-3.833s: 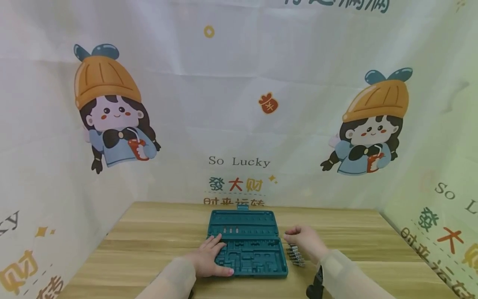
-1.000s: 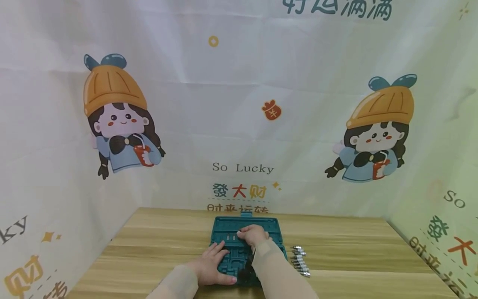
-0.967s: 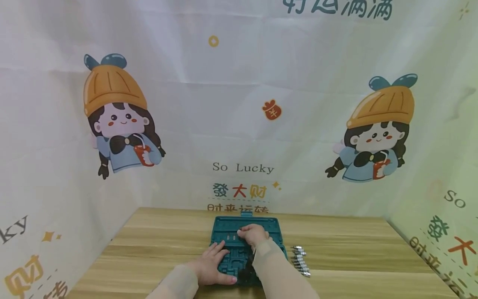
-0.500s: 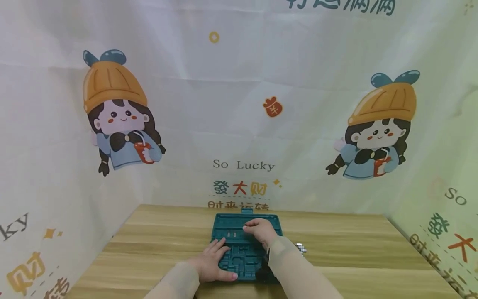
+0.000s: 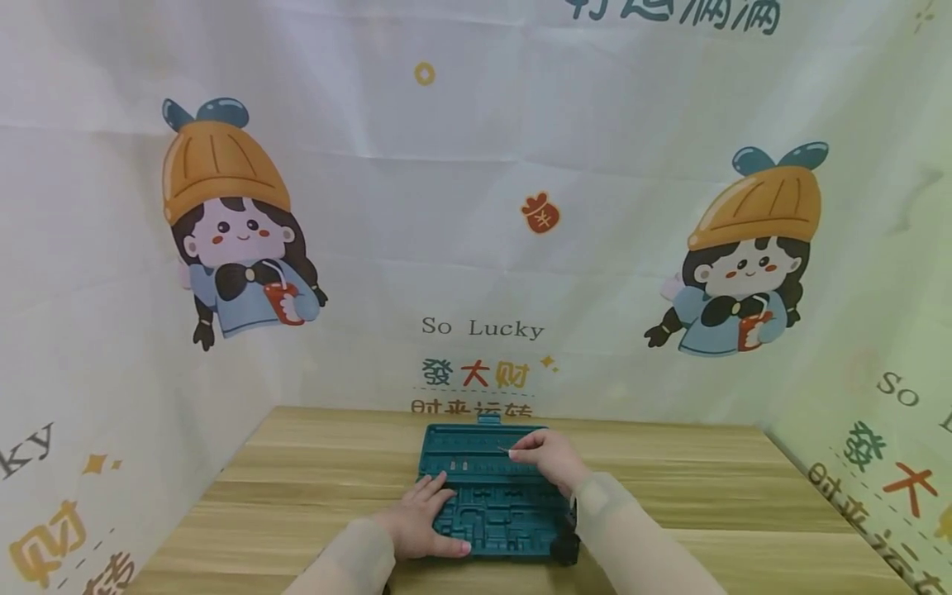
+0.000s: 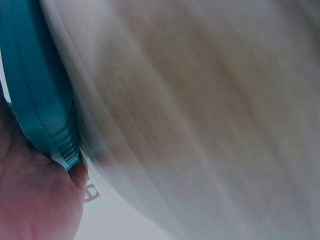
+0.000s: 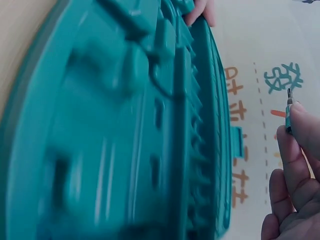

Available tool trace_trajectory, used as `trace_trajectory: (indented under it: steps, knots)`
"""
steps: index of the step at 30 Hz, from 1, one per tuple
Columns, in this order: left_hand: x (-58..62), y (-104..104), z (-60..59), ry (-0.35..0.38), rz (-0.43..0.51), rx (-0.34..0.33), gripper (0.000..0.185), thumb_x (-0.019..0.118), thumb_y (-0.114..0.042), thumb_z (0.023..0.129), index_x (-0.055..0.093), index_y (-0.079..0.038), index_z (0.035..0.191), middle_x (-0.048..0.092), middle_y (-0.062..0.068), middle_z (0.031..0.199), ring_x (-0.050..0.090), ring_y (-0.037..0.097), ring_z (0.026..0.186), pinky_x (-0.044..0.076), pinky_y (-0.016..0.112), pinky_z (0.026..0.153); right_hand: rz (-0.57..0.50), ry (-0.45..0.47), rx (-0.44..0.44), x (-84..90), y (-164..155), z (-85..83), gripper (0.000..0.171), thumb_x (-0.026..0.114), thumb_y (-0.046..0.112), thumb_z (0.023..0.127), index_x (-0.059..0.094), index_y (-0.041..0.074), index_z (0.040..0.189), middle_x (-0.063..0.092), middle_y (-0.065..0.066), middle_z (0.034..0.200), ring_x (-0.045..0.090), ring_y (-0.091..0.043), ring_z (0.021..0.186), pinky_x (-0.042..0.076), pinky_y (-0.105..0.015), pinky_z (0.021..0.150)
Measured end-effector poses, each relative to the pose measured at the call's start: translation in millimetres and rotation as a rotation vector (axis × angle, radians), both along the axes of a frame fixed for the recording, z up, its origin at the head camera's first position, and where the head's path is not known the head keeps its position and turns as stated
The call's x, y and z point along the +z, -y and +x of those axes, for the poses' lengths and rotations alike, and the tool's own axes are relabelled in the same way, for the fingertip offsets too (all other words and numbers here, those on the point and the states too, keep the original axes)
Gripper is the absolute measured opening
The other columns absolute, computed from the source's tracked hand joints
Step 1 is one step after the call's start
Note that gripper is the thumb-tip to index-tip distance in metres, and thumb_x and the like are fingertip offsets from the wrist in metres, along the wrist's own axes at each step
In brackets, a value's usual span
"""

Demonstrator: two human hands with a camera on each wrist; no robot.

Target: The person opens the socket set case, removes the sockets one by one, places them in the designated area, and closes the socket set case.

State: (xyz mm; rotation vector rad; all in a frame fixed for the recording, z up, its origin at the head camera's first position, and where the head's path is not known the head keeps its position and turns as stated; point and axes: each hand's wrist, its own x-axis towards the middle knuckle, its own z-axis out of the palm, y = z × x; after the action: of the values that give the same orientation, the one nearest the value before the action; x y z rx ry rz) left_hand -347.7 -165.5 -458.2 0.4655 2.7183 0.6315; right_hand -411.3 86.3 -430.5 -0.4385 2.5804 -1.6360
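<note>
Right now the person's left hand (image 5: 420, 521) lies flat, fingers straight, on the near left part of the teal bit case (image 5: 476, 438), which sits open on the counter (image 5: 312, 463) between both forearms. Just beyond it, the right hand (image 5: 546, 459) hovers over the far row of slots, pinching a slim screwdriver bit (image 7: 288, 111) between fingertips (image 7: 300, 125); the bit's tip pokes out leftward. A few bits (image 5: 455, 467) already stand in that row, ahead of the left fingers. I'd judge this the seating step: one bit carried to its slot. Next, it seems, the bit wants lining up over a free slot and pressing down while the left hand steadies the case.
</note>
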Motion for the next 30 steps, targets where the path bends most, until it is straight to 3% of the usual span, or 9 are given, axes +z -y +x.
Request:
trace_trajectory:
  steps: [5, 10, 22, 30]
  knots:
    - [-3.4, 1.7, -2.7, 0.002, 0.019, -0.003, 0.098, 0.063, -0.075, 0.072, 0.041, -0.016, 0.146, 0.017, 0.004, 0.159, 0.010, 0.033, 0.146, 0.022, 0.060, 0.109, 0.004, 0.006, -0.013, 9.4, -21.2, 11.2, 0.015, 0.070, 0.016, 0.089, 0.069, 0.003, 0.097, 0.063, -0.007, 0.100, 0.058, -0.023, 0.093, 0.046, -0.051, 0.086]
    - [-4.6, 1.8, -2.4, 0.002, 0.019, -0.008, 0.096, 0.063, -0.073, 0.073, 0.040, -0.016, 0.147, 0.017, 0.004, 0.160, 0.011, 0.033, 0.146, 0.023, 0.060, 0.109, 0.004, 0.011, -0.039, 10.8, -46.0, 21.4, 0.013, 0.070, 0.015, 0.089, 0.069, 0.003, 0.093, 0.064, -0.005, 0.095, 0.053, -0.021, 0.080, 0.047, -0.045, 0.075]
    - [-9.6, 3.1, -4.0, -0.013, 0.032, -0.034, 0.096, 0.062, -0.073, 0.075, 0.039, -0.014, 0.147, 0.017, 0.007, 0.159, 0.010, 0.035, 0.145, 0.023, 0.061, 0.108, 0.011, 0.068, -0.091, 4.0, -90.2, 42.8, 0.015, 0.071, 0.013, 0.087, 0.070, -0.001, 0.091, 0.066, -0.006, 0.095, 0.061, -0.022, 0.090, 0.048, -0.049, 0.085]
    - [-7.6, 3.1, -4.8, -0.012, 0.042, -0.036, 0.096, 0.063, -0.072, 0.076, 0.039, -0.013, 0.147, 0.017, 0.009, 0.159, 0.010, 0.037, 0.145, 0.023, 0.061, 0.108, 0.063, 0.048, -0.026, -5.8, -114.7, 57.5, 0.013, 0.073, 0.008, 0.084, 0.070, -0.003, 0.090, 0.067, -0.006, 0.089, 0.060, -0.018, 0.085, 0.052, -0.038, 0.074]
